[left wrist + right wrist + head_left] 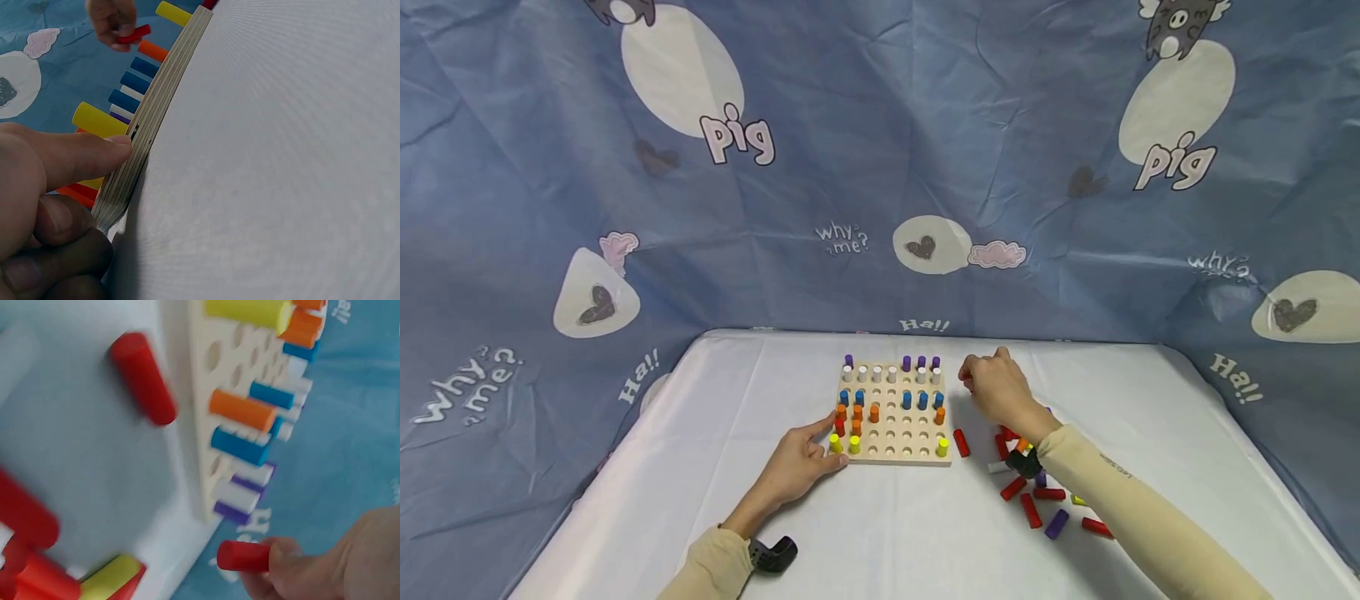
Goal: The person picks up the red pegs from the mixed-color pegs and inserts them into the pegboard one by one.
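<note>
Pegboard (898, 461): part-filled, many holes (906, 451) bare. L hand (797, 467): grips its corner. R hand (1000, 392): pinches 1 red peg (245, 556), unseated. Rem.: loose pegs (1031, 511), mostly red.

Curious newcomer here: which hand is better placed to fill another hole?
Probably the right hand: it pinches a red peg beside the wooden pegboard, whose corner the left hand holds.

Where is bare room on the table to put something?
White tabletop is bare left of the tan-sleeved left hand and on the near side of the pale wooden pegboard. Crowded: right of the pegboard, loose coloured cylindrical pegs.
</note>
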`<action>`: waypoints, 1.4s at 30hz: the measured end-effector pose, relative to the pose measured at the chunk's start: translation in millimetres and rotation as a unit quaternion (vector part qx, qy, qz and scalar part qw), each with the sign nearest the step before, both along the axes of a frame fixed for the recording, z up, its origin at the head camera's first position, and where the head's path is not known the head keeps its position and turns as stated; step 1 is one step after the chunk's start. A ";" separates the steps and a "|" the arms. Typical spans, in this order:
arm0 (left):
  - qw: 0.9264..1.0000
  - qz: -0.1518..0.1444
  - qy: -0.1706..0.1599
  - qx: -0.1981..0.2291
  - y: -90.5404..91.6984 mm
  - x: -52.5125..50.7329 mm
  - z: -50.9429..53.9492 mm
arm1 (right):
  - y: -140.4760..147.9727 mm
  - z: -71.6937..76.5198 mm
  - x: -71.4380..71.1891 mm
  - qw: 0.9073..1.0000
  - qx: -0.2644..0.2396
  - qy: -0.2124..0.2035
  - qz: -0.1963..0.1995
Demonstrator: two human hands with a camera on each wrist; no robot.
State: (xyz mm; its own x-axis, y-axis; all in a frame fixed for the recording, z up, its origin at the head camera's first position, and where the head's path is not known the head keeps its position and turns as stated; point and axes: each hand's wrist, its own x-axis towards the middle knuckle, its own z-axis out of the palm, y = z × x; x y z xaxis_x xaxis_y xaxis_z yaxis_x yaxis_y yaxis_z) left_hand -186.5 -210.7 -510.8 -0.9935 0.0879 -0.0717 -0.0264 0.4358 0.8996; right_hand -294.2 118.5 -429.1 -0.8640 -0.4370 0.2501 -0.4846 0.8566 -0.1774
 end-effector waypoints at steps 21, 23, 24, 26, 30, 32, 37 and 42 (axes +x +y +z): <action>1.000 -0.004 -0.003 -0.003 -1.8 0.5 -0.5 | -81.9 -0.7 26.6 0.976 -0.122 -0.070 0.166; 1.000 -0.005 0.000 -0.003 -2.4 0.3 -0.9 | -86.1 -3.8 27.4 0.973 -0.120 -0.079 0.180; 1.000 -0.006 0.003 -0.002 -2.7 0.1 -1.0 | -88.0 -5.5 27.8 0.972 -0.119 -0.082 0.187; 1.000 -0.009 0.007 0.001 -2.9 -0.6 -1.7 | -91.3 -8.7 28.9 0.970 -0.116 -0.087 0.194; 1.000 -0.013 0.010 0.000 -2.5 -1.4 -3.5 | -94.0 -14.0 30.4 0.971 -0.112 -0.087 0.191; 1.000 -0.011 0.008 0.000 -2.5 -1.0 -3.7 | -94.2 -15.3 30.7 0.972 -0.113 -0.084 0.187; 1.000 -0.010 0.008 -0.001 -3.2 -0.6 -3.0 | -94.3 -18.5 30.3 0.974 -0.111 -0.068 0.185; 1.000 -0.013 0.012 0.001 -3.2 -1.9 -2.6 | -94.4 -21.9 30.8 0.976 -0.113 -0.055 0.177</action>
State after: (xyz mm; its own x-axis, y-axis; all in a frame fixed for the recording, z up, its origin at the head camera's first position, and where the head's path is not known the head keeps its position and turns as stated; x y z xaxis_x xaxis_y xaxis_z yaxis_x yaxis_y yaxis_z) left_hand -188.4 -213.9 -513.3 -0.9923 0.1147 -0.0477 0.0069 0.4343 0.9007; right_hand -263.4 24.1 -451.0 -0.6957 -0.6574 0.2893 -0.7107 0.5719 -0.4096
